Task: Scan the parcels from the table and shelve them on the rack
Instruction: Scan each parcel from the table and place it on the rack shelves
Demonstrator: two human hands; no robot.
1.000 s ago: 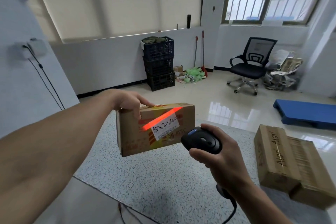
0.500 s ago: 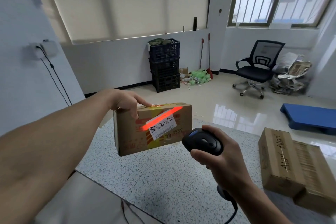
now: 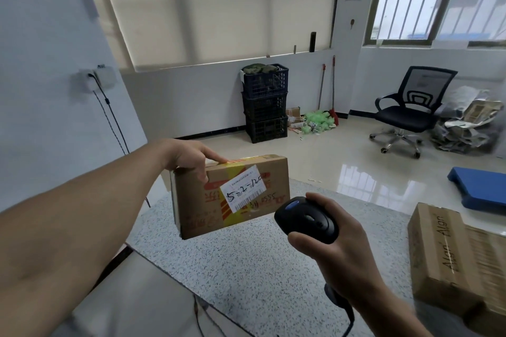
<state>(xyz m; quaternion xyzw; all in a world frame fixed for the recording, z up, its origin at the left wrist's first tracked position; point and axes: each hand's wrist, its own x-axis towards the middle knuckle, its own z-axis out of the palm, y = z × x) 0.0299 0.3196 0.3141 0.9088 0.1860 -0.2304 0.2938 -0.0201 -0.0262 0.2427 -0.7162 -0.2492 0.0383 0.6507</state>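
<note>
So, the scan step was what seemed to be in hand: a small cardboard parcel [image 3: 230, 197] was held up off the speckled table [image 3: 246, 268], gripped along its top left edge by the left hand [image 3: 189, 157], fingers clamped over the top and thumb pressed on the front face. Just right of the parcel and a bit nearer, a black handheld scanner [image 3: 306, 220] was clenched in the right hand [image 3: 336, 252], its nose aimed at the parcel's front. No beam could be seen on the white label [image 3: 243, 189], so the read was judged either finished or not fired, hard to call. Next the parcel would probably need carrying to the rack, which wasn't in view at all, so a turn away would be called for. Material-wise: the parcel was plain brown corrugated board, boxy, taped in yellow and red, the paper label stuck on crooked with handwritten digits over the barcode. The scanner was rounded smooth plastic with a blue button and a coiled cable. Well right of the parcel, a bigger cardboard box [image 3: 451, 262] was left lying on the table, presumably waiting its turn.
</note>
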